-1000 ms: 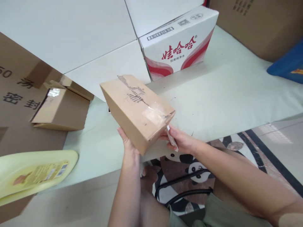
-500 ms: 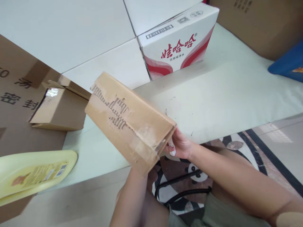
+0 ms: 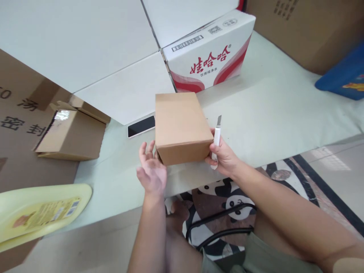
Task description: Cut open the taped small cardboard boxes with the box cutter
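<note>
A brown cardboard box [image 3: 180, 121] is in front of me, over the pale cloth-covered table [image 3: 284, 125], with a plain smooth face upward. My right hand [image 3: 223, 155] grips a white utility knife [image 3: 216, 146], its blade out and pointing away from me, and the fingers are against the box's right side. At the box's near left corner is my left hand [image 3: 153, 168], fingers spread and palm turned up. Some of its fingertips are partly hidden by the box, so I cannot tell if they touch it. Just left of the box lies a smartphone [image 3: 141, 126], screen up.
White cartons [image 3: 122, 83] and a white-and-red water carton [image 3: 210, 53] line the back. An opened small cardboard box [image 3: 71, 132] is at left, near a yellow bottle [image 3: 42, 212]. A blue container [image 3: 341, 77] stands at right. Below is a panda-patterned mat [image 3: 239, 208].
The box has been turned over from its torn, taped face to a smooth face and lowered. My left hand has come off its underside and spread. The phone and knife now show.
</note>
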Action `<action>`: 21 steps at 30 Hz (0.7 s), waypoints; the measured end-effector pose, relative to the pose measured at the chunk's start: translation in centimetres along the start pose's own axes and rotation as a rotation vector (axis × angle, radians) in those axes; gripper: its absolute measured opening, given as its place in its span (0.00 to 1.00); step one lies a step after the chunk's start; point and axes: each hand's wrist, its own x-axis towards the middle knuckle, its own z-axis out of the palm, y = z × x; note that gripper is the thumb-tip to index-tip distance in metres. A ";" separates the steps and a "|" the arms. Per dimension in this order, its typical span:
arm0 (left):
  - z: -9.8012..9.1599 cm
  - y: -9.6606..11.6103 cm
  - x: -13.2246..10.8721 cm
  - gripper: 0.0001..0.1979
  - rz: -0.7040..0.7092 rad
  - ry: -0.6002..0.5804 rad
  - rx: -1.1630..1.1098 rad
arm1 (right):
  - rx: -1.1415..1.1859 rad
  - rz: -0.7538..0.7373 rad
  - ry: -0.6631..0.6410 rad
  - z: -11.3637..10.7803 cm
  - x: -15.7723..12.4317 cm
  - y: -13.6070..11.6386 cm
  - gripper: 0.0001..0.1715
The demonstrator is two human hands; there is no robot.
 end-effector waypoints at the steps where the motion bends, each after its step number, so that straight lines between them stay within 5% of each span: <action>1: 0.3 0.2 -0.2 0.41 0.015 -0.036 0.004 | -0.042 -0.007 0.004 0.0 0.1 0.0 0.39; 7: -0.1 -1.1 0.2 0.41 -0.145 -0.059 0.085 | -0.363 -0.047 0.001 -0.3 0.4 0.8 0.38; 14: -1.4 -0.5 1.4 0.33 -0.245 -0.036 -0.007 | -0.793 -0.331 0.028 -0.6 0.3 0.8 0.36; 21: -2.0 -0.9 2.1 0.26 -0.273 0.030 0.012 | -0.759 -0.335 0.122 -0.7 0.2 0.6 0.38</action>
